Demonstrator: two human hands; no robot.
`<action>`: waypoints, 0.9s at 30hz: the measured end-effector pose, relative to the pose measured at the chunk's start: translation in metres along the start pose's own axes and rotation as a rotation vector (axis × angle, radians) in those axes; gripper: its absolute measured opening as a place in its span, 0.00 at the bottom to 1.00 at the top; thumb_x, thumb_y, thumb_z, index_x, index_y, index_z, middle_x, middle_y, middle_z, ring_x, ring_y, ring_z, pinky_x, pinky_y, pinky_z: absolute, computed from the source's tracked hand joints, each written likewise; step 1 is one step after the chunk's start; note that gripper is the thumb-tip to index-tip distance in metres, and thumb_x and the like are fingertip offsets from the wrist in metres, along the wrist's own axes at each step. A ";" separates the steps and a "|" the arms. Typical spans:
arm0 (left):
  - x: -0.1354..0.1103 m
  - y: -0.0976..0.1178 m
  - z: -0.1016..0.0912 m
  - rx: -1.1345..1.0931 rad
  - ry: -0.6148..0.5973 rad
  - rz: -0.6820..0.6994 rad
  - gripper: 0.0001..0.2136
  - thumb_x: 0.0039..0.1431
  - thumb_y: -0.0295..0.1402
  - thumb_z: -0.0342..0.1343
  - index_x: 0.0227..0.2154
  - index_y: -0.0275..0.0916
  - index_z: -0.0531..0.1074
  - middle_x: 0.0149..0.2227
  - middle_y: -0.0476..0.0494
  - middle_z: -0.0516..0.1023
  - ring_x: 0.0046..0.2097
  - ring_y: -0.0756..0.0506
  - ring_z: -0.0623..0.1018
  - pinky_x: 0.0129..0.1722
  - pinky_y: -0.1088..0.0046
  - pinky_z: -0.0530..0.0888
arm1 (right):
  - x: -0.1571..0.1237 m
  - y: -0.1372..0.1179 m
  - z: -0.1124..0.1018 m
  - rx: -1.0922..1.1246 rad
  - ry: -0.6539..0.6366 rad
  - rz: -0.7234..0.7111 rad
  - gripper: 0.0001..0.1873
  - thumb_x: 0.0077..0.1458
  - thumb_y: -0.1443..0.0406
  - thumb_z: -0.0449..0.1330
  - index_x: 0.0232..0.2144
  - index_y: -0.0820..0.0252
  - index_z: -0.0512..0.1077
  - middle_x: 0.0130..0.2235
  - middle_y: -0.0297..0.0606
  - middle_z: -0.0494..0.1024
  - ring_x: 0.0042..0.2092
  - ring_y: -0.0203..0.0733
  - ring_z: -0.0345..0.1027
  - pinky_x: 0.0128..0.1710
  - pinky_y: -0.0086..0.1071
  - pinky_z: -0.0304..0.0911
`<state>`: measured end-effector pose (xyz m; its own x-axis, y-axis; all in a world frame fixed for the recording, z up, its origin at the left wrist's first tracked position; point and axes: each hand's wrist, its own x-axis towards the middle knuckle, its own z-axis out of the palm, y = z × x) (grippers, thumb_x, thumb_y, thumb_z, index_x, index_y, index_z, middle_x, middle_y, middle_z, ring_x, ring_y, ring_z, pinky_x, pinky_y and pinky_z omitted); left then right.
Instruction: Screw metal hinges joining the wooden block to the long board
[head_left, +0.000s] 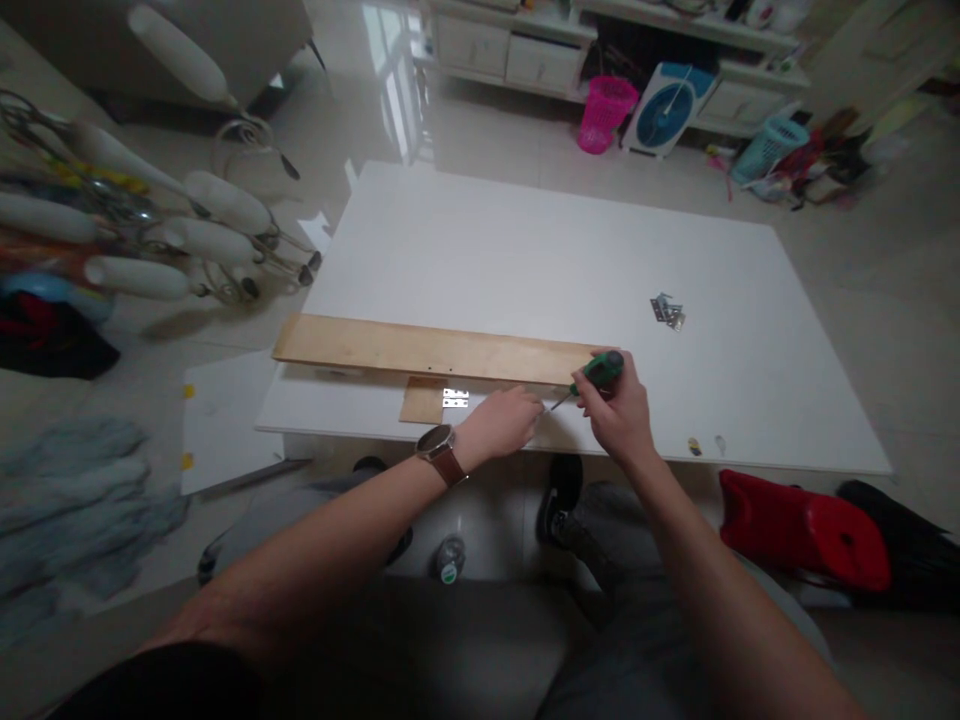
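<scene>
A long wooden plank (pixel 420 349) lies across the near side of a white table (pixel 570 270). A smaller wooden piece (pixel 421 401) with a silver hinge (pixel 454 398) lies in front of it. My right hand (pixel 619 412) is closed on a green-handled screwdriver (pixel 598 375), its tip pointing down-left near the plank's right end. My left hand (pixel 502 422), with a brown-strapped watch (pixel 439 449) on the wrist, rests on the table beside the tip, fingers curled as if pinching; what they hold is hidden.
Several loose metal hinges (pixel 667 311) lie on the table's right half, and small bits (pixel 706 445) sit near its front edge. A red stool (pixel 802 530) stands at lower right. White-handled tools (pixel 172 245) stand at left. A pink basket (pixel 606 112) and a fan (pixel 664 110) are far behind.
</scene>
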<state>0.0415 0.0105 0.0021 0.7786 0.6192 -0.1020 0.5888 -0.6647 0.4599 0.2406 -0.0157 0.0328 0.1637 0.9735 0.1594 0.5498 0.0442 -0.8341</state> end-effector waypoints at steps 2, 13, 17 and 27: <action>-0.002 0.001 0.000 0.018 -0.011 0.011 0.13 0.69 0.25 0.50 0.45 0.35 0.80 0.50 0.35 0.84 0.55 0.37 0.78 0.53 0.59 0.77 | 0.000 0.002 0.002 0.015 -0.004 0.011 0.18 0.62 0.54 0.65 0.49 0.55 0.69 0.34 0.33 0.75 0.29 0.39 0.70 0.29 0.36 0.66; -0.002 0.001 0.001 0.017 -0.062 0.013 0.12 0.67 0.25 0.53 0.47 0.36 0.79 0.52 0.36 0.83 0.57 0.36 0.75 0.53 0.59 0.76 | 0.002 0.006 0.003 0.027 0.022 0.036 0.19 0.62 0.54 0.66 0.49 0.55 0.69 0.34 0.33 0.77 0.28 0.38 0.70 0.27 0.34 0.66; 0.000 -0.001 0.000 0.008 -0.034 -0.010 0.11 0.69 0.27 0.52 0.47 0.35 0.78 0.53 0.36 0.83 0.59 0.36 0.75 0.57 0.58 0.76 | 0.003 0.003 0.000 0.037 0.085 0.024 0.18 0.61 0.54 0.67 0.48 0.53 0.70 0.33 0.31 0.75 0.28 0.37 0.70 0.26 0.32 0.66; 0.000 -0.003 -0.004 0.018 -0.020 -0.046 0.10 0.70 0.27 0.51 0.44 0.36 0.79 0.51 0.35 0.83 0.57 0.38 0.77 0.58 0.60 0.76 | 0.006 -0.001 0.000 -0.015 0.116 0.019 0.16 0.60 0.53 0.67 0.44 0.53 0.70 0.32 0.30 0.75 0.27 0.38 0.69 0.26 0.34 0.67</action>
<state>0.0390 0.0147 0.0044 0.7548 0.6407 -0.1408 0.6278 -0.6432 0.4383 0.2416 -0.0102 0.0346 0.2675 0.9416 0.2045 0.5581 0.0216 -0.8295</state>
